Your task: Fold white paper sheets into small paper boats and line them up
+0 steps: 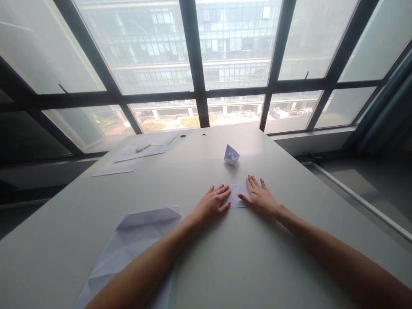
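A small folded sheet of white paper [237, 196] lies flat on the table in front of me. My left hand [213, 201] rests palm down over its left end, fingers stretched out. On its right end lies my right hand [258, 195], flat, with the fingers spread and the thumb pointing left across the paper. Both palms hide the ends of the paper. Just beyond it stands a folded paper boat [231, 155], touched by neither hand.
A large creased sheet of paper [138, 231] lies under my left forearm. At the back left are more sheets [122, 168] with a small white object [143, 148] on them. The white table [257, 266] reaches to the windows [238, 43]; a curtain [383, 103] hangs at right.
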{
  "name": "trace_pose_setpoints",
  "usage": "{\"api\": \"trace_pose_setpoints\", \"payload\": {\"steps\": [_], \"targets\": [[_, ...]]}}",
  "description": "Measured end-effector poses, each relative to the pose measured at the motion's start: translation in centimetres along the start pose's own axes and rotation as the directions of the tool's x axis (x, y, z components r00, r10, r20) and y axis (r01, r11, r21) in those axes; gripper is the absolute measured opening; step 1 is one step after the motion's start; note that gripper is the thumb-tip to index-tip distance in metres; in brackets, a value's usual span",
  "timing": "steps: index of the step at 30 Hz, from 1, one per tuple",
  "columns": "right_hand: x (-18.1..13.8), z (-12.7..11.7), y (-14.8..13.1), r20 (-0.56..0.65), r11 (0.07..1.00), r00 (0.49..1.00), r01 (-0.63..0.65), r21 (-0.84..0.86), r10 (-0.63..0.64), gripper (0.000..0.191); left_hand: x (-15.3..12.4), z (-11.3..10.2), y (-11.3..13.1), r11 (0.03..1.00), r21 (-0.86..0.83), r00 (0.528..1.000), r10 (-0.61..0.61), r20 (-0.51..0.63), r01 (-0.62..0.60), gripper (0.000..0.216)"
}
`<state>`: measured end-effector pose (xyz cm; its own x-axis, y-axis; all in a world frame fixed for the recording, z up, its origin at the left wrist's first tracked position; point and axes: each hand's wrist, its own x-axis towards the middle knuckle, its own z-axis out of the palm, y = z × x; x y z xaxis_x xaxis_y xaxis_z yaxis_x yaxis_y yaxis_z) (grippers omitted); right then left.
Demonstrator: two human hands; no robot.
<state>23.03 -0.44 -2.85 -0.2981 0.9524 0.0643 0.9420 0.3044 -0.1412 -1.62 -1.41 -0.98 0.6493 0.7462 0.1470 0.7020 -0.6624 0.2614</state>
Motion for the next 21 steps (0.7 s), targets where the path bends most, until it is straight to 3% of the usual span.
{"api": "trace_pose_setpoints", "payload": {"steps": [2, 8, 21], "targets": [[-0.1, -0.2, 0.0, -0.036, 1.000, 0.999, 0.000, 0.004, 0.000, 0.095, 0.0, 0.0, 0.0, 1.000, -0.002, 1.000, -0.003, 0.001, 0.003, 0.053], [-0.4, -1.1, 0.1, -0.115, 0.980, 0.974, 0.198, 0.017, -0.195, 0.065, 0.0, 0.0, 0.1, 1.000, -0.003, 1.000, -0.016, -0.010, 0.016, 0.054], [-0.2, -1.4, -0.2, -0.069, 0.985, 0.993, 0.105, 0.137, -0.096, 0.060, 0.0, -0.1, 0.1, 1.000, -0.005, 1.000, -0.029, -0.005, 0.029, 0.053]]}}
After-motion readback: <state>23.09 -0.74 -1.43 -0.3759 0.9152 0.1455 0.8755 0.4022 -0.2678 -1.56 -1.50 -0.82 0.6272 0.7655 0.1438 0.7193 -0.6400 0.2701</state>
